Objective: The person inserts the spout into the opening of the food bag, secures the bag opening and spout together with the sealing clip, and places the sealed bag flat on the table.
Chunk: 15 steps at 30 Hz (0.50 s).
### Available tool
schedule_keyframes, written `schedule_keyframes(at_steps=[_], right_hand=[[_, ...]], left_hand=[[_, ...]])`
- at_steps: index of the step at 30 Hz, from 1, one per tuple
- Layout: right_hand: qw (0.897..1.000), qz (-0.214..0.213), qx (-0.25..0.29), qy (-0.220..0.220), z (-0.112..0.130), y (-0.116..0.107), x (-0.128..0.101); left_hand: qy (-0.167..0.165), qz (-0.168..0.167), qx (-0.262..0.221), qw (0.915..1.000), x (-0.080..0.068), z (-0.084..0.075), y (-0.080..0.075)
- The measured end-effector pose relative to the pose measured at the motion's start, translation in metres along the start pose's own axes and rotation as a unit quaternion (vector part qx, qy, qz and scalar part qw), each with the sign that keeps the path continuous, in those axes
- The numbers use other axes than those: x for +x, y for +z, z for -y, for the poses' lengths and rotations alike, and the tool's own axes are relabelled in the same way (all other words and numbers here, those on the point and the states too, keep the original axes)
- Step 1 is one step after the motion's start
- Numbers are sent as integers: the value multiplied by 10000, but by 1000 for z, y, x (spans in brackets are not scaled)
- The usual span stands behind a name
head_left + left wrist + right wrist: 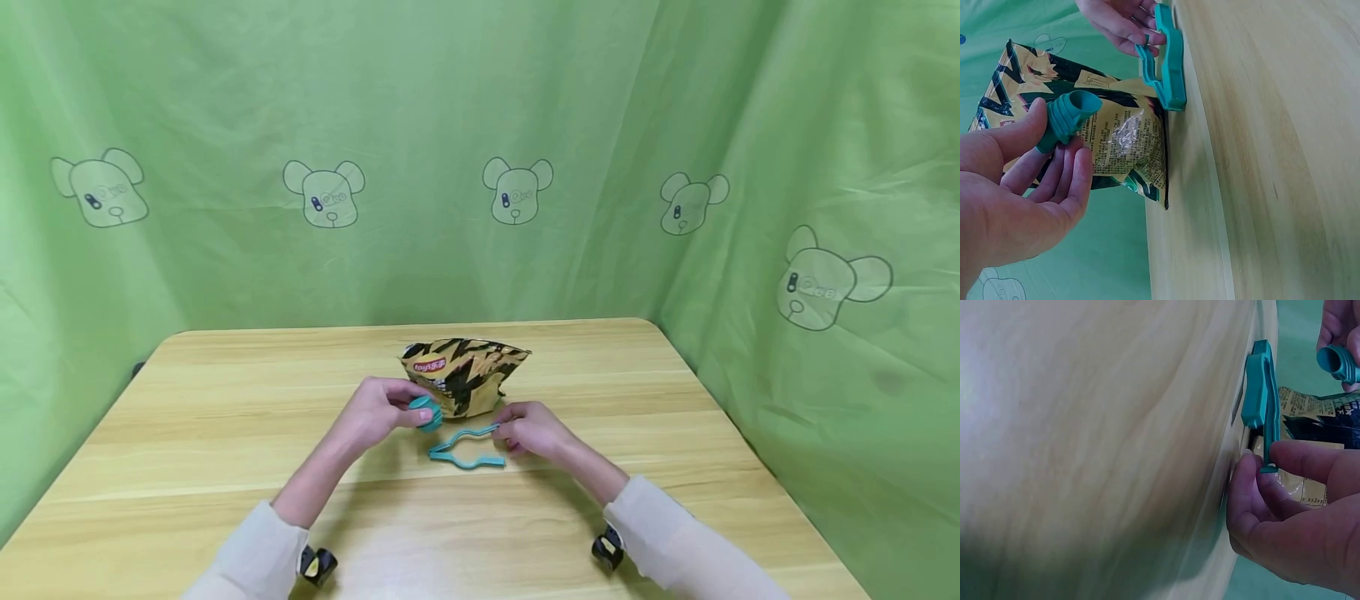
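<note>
A: What is your left hand (382, 410) holding?

B: Your left hand has its thumb and fingers curled round a small teal spout (1067, 116), a ribbed tube with an open mouth. You hold it just above the desk (225, 417), close to the near left side of the snack bag (465, 375).

A: And your right hand (534, 429)?

B: Your right hand pinches one end of a long teal bag clip (467, 446) between thumb and fingertips. The clip lies open on the desk in a V, its hinge to the left and its two arms running right toward your fingers. You grip the far arm; the near arm rests flat on the wood.

A: Where is the bag?

B: It stands near the middle of the desk, just beyond both your hands, yellow with black tiger-like stripes. A red logo on its upper left reads "Lay's" followed by Chinese characters. In the left wrist view you see the bag's back (1116, 137) with a panel of small print, too fine to read.

A: Anything behind it?

B: A green cloth (480, 125) hangs round the desk, printed with outlined bear heads (516, 190).
</note>
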State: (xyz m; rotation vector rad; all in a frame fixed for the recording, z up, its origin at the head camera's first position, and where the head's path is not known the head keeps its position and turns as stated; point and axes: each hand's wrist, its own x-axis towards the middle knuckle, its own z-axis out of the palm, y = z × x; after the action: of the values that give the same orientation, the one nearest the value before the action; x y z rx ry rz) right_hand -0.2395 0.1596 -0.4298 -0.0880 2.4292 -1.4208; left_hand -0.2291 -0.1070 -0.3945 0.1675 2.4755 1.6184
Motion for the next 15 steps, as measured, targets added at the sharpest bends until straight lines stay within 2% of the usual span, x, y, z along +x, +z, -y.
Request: schedule_keyframes(at_steps=[10,15], right_hand=[[9997,-136,-177,-80,-2,-3,2],[9984,-155,-535,-135,0,-6,2]], left_hand=[[-93,-48,94,9999,-3,1,-1],[-87,-85,103,9999,-3,0,-3]])
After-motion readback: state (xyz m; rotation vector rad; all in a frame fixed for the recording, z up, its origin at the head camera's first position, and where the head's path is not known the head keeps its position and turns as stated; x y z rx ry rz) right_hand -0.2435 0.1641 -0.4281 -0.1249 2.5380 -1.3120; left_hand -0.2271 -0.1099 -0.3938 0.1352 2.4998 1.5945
